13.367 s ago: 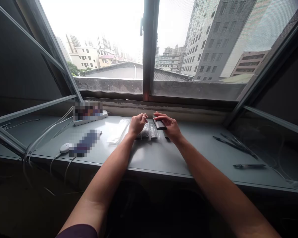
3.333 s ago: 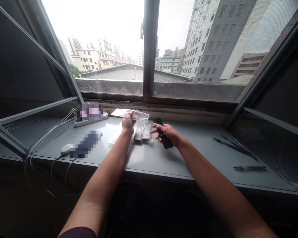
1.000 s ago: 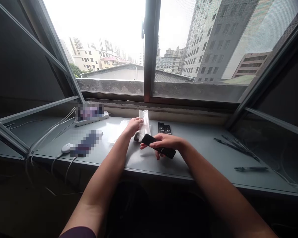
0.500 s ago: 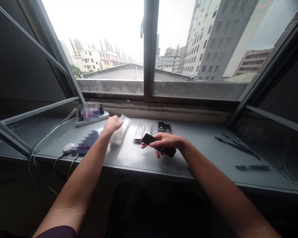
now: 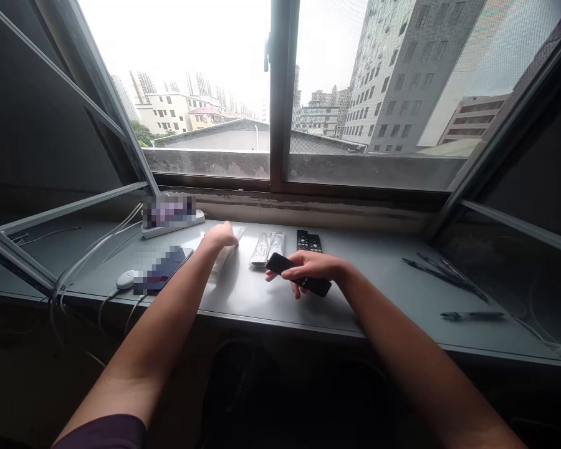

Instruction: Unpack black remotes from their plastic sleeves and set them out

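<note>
My right hand [image 5: 311, 265] is closed around a black remote control [image 5: 277, 263], which it holds tilted above the table. My left hand [image 5: 222, 236] is over the clear plastic bags [image 5: 220, 265], with its fingers mostly hidden; whether it pinches a bag I cannot make out. Between the hands, remotes wrapped in clear plastic [image 5: 267, 248] lie side by side on the table. Behind my right hand are two bare black remotes [image 5: 309, 240], partly covered by it.
On the left are a white power strip [image 5: 175, 224], a blurred-out phone-like item [image 5: 180, 257], a white round charger [image 5: 126, 279] and cables. Pens [image 5: 472, 316] and dark cords [image 5: 442, 274] lie on the right of the grey table [image 5: 378, 299]. Metal frames slant up at both sides.
My left hand has shifted right and slightly down over the plastic bags, which now lie lower and are more covered. My right hand with the remote has stayed in place.
</note>
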A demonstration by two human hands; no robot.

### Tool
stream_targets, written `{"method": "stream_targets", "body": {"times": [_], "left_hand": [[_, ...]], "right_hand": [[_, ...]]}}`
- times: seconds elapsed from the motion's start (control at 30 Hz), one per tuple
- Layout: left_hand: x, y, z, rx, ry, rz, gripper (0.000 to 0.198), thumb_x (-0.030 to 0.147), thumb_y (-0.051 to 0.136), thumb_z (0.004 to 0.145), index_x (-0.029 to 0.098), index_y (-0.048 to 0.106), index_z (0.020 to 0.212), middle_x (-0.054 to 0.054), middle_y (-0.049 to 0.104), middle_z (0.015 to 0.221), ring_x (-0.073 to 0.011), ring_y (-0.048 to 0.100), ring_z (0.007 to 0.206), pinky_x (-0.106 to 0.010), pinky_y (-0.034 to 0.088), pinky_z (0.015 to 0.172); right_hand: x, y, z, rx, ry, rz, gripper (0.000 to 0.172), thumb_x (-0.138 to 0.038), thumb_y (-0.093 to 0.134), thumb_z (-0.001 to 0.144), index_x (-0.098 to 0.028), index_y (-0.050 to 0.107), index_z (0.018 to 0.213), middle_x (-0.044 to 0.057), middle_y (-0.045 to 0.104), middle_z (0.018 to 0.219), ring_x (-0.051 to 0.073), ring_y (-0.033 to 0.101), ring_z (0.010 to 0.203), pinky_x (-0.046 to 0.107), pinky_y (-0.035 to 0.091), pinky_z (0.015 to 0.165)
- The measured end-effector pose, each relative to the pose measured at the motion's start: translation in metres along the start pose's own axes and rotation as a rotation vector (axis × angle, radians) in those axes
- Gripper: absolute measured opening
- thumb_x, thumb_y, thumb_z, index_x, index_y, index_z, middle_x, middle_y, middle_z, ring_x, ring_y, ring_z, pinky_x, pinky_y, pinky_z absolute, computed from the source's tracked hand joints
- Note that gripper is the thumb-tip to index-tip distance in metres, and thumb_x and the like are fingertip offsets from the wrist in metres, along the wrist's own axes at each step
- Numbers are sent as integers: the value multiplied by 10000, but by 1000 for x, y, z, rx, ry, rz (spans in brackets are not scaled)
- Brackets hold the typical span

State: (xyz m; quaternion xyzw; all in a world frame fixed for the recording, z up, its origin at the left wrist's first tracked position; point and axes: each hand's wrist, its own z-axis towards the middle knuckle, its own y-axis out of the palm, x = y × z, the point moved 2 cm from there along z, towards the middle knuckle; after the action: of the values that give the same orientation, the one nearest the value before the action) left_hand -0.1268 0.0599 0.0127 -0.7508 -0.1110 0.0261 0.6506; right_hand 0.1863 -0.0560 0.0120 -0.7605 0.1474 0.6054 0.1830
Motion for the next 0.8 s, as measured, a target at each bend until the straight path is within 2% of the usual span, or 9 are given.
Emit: {"method": "stream_targets", "body": {"times": [0.13, 0.23, 0.3, 0.47, 0.67, 0.8], "left_hand": [[2, -9, 13, 2, 35, 25, 977, 597, 939, 727, 183, 625, 1555, -247, 718, 1484, -444, 714, 1328, -413, 621, 965], [13, -15, 29, -6, 20, 55, 1040, 691, 942, 686, 197, 661, 1557, -242, 717, 1494, -459, 705, 1344, -432, 616, 993], [22, -18, 40, -10, 33, 88, 1013, 733, 933, 666, 237, 710, 1521, -212, 745, 1462, -467, 712, 1325, -437, 619, 979], [34, -21, 58, -86, 114, 141, 751, 540, 932, 712, 249, 809, 1394, -186, 799, 1360, -444, 754, 1218, -438, 621, 973], [37, -17, 62, -91, 148, 161, 499, 375, 888, 724, 186, 880, 1185, -189, 820, 1260, -383, 769, 1126, -389, 594, 983], [39, -18, 60, -91, 143, 178, 455, 308, 842, 762, 175, 873, 1196, -188, 812, 1287, -371, 759, 1148, -376, 592, 976]], "right_hand": [[4, -3, 2, -18, -13, 0, 551, -533, 877, 954, -211, 805, 1395, 147, 682, 1563, 166, 825, 768, 216, 615, 577], [9, -6, 4, -29, -10, 2, 562, -533, 878, 954, -219, 797, 1413, 148, 656, 1601, 171, 828, 787, 215, 615, 580], [11, -7, 4, -31, -4, 6, 567, -535, 879, 952, -218, 793, 1415, 144, 639, 1624, 170, 827, 794, 210, 614, 581], [7, -4, 1, -19, -5, 0, 548, -525, 868, 966, -214, 791, 1409, 135, 647, 1618, 154, 818, 778, 202, 617, 596], [6, -4, 1, -28, -2, 0, 548, -526, 878, 954, -214, 802, 1397, 139, 662, 1597, 168, 827, 785, 213, 622, 600], [7, -6, 2, -27, -14, -9, 558, -536, 875, 955, -217, 797, 1407, 148, 673, 1580, 176, 830, 782, 226, 626, 590]]}}
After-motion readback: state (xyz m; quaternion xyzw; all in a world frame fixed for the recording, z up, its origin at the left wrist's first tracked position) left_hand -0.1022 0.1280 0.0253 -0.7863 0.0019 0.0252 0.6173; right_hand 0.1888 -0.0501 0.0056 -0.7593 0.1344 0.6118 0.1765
